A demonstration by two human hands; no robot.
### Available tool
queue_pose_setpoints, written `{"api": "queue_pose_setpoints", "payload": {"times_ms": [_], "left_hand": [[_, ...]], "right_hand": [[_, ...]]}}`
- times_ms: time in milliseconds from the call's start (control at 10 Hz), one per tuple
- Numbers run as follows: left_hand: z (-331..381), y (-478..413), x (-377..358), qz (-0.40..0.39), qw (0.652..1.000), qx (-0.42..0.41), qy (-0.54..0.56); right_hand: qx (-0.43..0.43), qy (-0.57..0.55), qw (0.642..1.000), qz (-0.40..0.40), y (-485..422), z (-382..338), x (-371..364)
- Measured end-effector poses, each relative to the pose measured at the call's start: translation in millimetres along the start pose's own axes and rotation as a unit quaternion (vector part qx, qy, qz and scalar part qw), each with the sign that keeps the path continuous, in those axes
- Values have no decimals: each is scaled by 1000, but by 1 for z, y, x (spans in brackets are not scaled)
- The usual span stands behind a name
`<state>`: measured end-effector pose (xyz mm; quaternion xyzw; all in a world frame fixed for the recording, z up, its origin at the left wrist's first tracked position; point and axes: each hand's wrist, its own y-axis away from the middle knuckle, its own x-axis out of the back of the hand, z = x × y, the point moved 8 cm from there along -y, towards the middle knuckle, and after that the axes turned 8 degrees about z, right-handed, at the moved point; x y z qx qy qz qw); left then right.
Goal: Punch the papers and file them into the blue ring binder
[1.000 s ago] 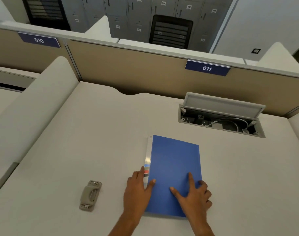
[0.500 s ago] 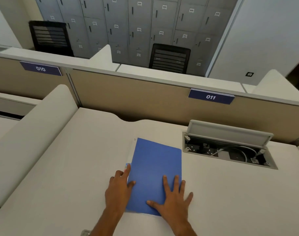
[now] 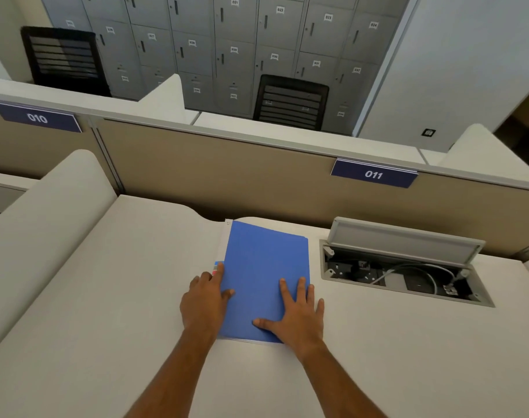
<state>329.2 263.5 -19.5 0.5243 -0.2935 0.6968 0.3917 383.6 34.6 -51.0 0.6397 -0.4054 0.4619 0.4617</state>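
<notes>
Pushed the closed blue ring binder (image 3: 266, 282) further up the table (image 3: 106, 297), left hand (image 3: 204, 303) and right hand (image 3: 296, 315) flat, fingers (image 3: 287, 291) spread, gripping nothing; filing seemingly finished

We see gray lockers (image 3: 227, 49) and two black chairs (image 3: 290, 102) behind the tan divider wall (image 3: 227, 173).
</notes>
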Motion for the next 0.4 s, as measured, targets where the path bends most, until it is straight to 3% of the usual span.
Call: {"api": "queue_pose_setpoints", "payload": {"times_ms": [300, 400], "left_hand": [[4, -4, 0, -26, 998, -34, -38], [1, 2, 14, 37, 997, -55, -37]], "right_hand": [[1, -23, 1000, 3, 1, -2, 14], [24, -31, 998, 47, 9, 2, 31]]}}
